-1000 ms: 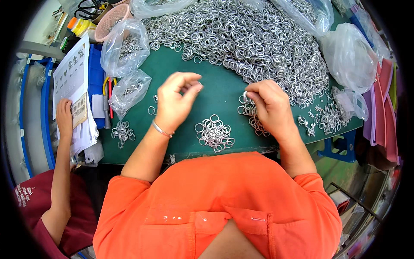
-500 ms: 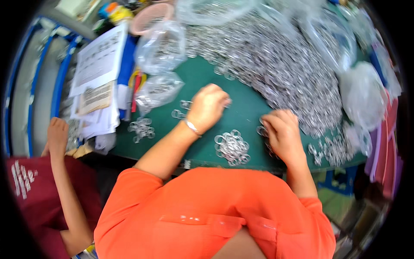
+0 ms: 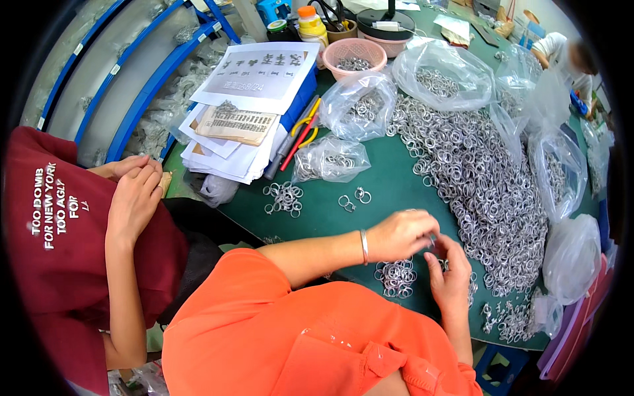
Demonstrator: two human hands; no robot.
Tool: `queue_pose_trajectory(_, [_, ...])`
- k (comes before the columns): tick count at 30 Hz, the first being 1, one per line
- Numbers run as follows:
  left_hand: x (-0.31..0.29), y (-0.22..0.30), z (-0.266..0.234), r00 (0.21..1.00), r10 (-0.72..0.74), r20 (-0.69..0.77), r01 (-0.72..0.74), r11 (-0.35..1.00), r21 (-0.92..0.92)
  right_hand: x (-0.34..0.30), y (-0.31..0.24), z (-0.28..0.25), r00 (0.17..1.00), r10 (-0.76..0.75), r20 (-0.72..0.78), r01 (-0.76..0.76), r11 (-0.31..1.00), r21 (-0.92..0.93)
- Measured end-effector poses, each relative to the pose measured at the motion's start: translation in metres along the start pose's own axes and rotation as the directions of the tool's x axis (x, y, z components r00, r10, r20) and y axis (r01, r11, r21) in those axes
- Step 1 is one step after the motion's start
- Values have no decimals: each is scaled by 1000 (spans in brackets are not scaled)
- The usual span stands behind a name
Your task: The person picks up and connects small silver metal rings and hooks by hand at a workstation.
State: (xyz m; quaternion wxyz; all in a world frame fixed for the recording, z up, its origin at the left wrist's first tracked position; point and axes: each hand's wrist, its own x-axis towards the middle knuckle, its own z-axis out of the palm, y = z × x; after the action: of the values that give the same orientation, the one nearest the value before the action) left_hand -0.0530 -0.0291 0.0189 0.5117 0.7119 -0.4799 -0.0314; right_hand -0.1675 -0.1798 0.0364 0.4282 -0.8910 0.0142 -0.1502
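Note:
My left hand (image 3: 401, 236), with a silver bangle on its wrist, reaches across to the right, its fingertips pinched on a small silver ring (image 3: 431, 241) that is partly blurred. Close against it is my right hand (image 3: 452, 276), fingers curled toward the left fingertips; what it grips is hidden. A small heap of metal rings (image 3: 396, 277) lies just below my left hand. More rings (image 3: 473, 289) show around the right hand, partly covered by it. Two loose rings (image 3: 354, 198) and a small cluster of rings (image 3: 284, 199) lie farther left on the green table (image 3: 389, 188).
A large mound of silver rings (image 3: 482, 191) spreads at the right, edged by clear plastic bags (image 3: 571, 257). At the back stand a pink basket (image 3: 354, 58) and bottles. Papers (image 3: 254, 76) and pliers (image 3: 305, 135) lie left. A co-worker's hands (image 3: 137, 188) are at the far left.
My two hands, apart before, have come together at the right of the small heap. The left hand has moved right, away from the loose rings. The view has swung left and sharpened.

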Motion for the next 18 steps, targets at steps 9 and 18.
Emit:
queue_pose_trajectory(9, [-4,-12,0,969,-162,-185,169,985,25,17,-2,18,985,-152,-83,150,988,-31])
queue_pose_trajectory(18, [-19,-45,8,977,-77,-200,145,923,356,16,13,36,997,-64,-43,63,998,-18])
